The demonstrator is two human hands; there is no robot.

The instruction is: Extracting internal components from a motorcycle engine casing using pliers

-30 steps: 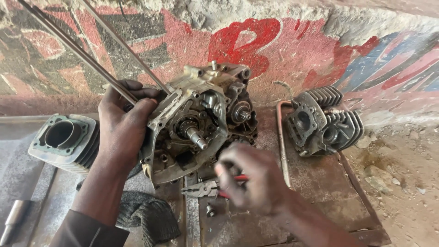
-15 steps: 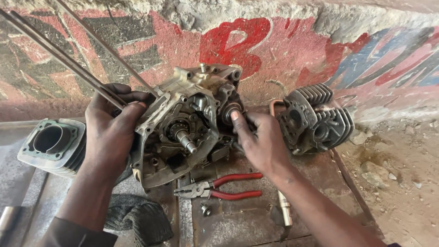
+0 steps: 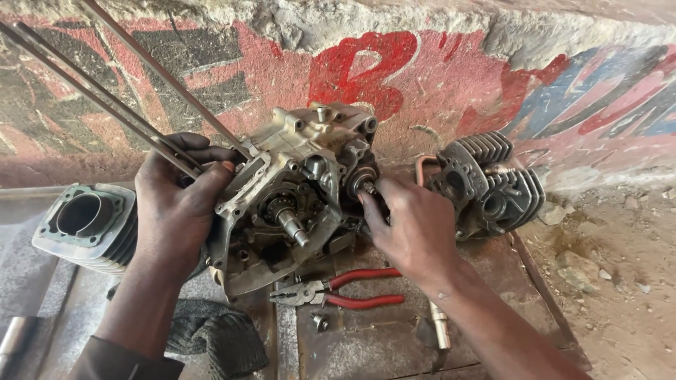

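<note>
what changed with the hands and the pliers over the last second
The right hand let go of the red-handled pliers, which now lie on the metal bench, and moved up to the small shaft on the engine case, fingertips on it. The left hand kept its grip on the case's left edge. The finned cylinder and cylinder head stayed put.

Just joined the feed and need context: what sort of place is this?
Probably a roadside motorcycle repair spot: a stripped engine crankcase, a finned cylinder and red-handled pliers lie on a grimy metal bench against a painted wall.
</note>
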